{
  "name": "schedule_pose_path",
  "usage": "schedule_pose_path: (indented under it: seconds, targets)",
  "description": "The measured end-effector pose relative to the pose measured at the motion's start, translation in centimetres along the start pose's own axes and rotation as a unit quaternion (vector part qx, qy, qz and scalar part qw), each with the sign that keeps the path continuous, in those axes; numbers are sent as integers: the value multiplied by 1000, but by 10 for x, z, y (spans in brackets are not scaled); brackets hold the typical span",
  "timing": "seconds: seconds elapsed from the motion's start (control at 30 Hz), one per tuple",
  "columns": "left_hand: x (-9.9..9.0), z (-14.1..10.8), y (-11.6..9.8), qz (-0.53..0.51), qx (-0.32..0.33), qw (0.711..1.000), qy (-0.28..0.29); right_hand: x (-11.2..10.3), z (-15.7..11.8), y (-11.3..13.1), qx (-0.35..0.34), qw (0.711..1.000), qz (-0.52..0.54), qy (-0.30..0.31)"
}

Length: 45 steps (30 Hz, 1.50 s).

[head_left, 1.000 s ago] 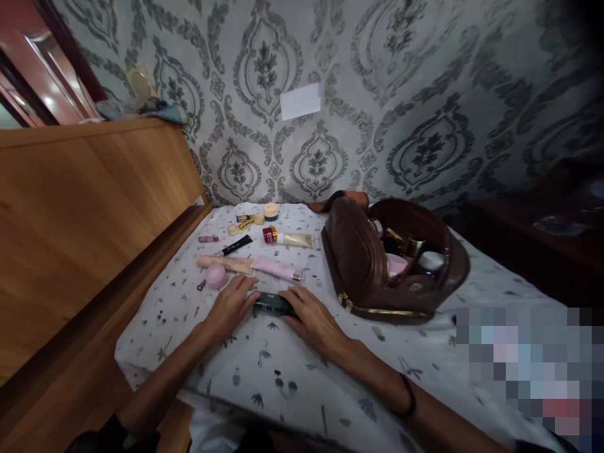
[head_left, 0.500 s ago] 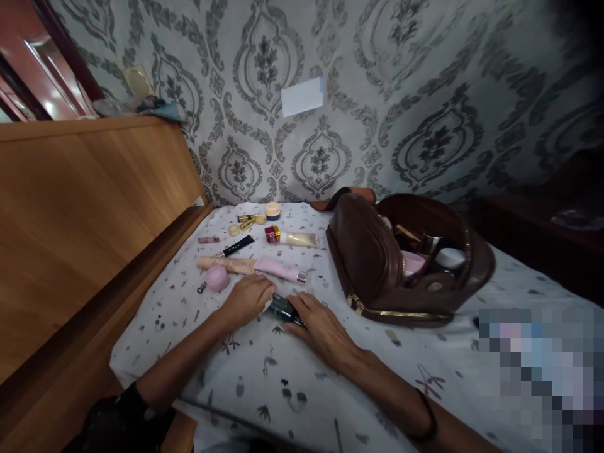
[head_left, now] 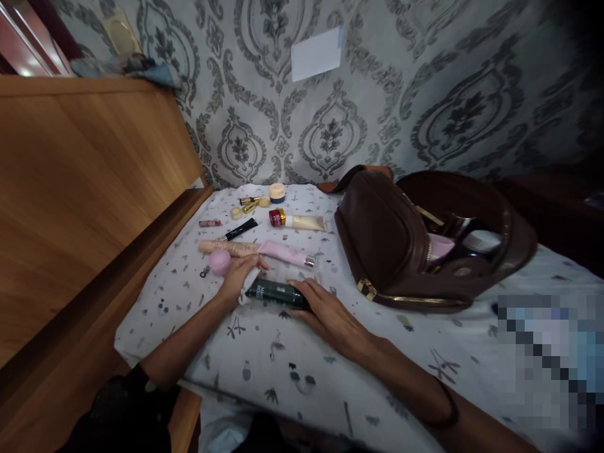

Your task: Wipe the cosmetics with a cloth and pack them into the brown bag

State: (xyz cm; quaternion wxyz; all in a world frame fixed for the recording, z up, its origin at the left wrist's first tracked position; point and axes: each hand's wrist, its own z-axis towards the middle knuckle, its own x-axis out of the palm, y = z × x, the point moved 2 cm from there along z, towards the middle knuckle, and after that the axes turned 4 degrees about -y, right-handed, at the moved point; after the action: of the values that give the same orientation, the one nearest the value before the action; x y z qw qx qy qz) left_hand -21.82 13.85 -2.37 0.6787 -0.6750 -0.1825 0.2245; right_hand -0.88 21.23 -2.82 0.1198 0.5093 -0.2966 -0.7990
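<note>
A dark green bottle (head_left: 274, 293) with pale lettering lies sideways just above the patterned sheet, its black end in the grip of my right hand (head_left: 325, 314). My left hand (head_left: 240, 277) is closed on a crumpled white wipe (head_left: 250, 284), which touches the bottle's left end. Just beyond my hands lie a pink tube (head_left: 285, 253) with a silver cap, a peach tube (head_left: 221, 246) and a round pink container (head_left: 219, 262). Farther back are a black tube (head_left: 241, 228), a red jar (head_left: 277, 218) with gold trim and a cream tube (head_left: 306, 222).
An open brown leather bag (head_left: 396, 251) with cosmetics inside stands to the right. Small gold items (head_left: 250, 205) and a jar (head_left: 277, 192) sit near the wall. A wooden board (head_left: 94, 189) borders the left side. A pixelated patch covers the lower right.
More of the green bottle now shows, turned nearly level with its lettering visible. My left hand has moved left with the wipe toward the bottle's end. The camera view has tilted down.
</note>
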Motion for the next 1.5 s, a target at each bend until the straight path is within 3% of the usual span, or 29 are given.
schedule_pose_path:
  seconds: [0.17, 0.33, 0.47, 0.63, 0.87, 1.1, 1.17, 1.3, 1.5]
  targets:
    - [10, -6, -2, -134, -34, 989, -53, -1, -2, -4, 2, 998, 59, -16]
    - [19, -16, -7, -185, -23, 977, -107, -5, -2, -4, 3, 995, 90, -40]
    - [26, -26, -17, -44, 85, 983, -156, -8, -1, -1, 36, 991, 114, -57]
    - [30, -29, -21, 85, 174, 973, -125, -11, 1, 2, 74, 988, 122, -54]
    - [16, -11, -13, 123, 128, 981, -84, -12, -2, -2, 71, 987, 145, -24]
    - [-6, -5, -13, 225, 137, 963, -61, -14, -5, -14, 93, 987, 96, -85]
    - [-8, -8, -19, 284, 185, 938, -73, -14, -6, -15, 84, 989, 76, -100]
    - [7, -20, -38, 427, 311, 845, -81, -13, -6, -14, 46, 991, 26, -120]
    - [71, -38, -42, 502, 424, 750, 69, -10, -6, -17, -11, 991, -36, -131]
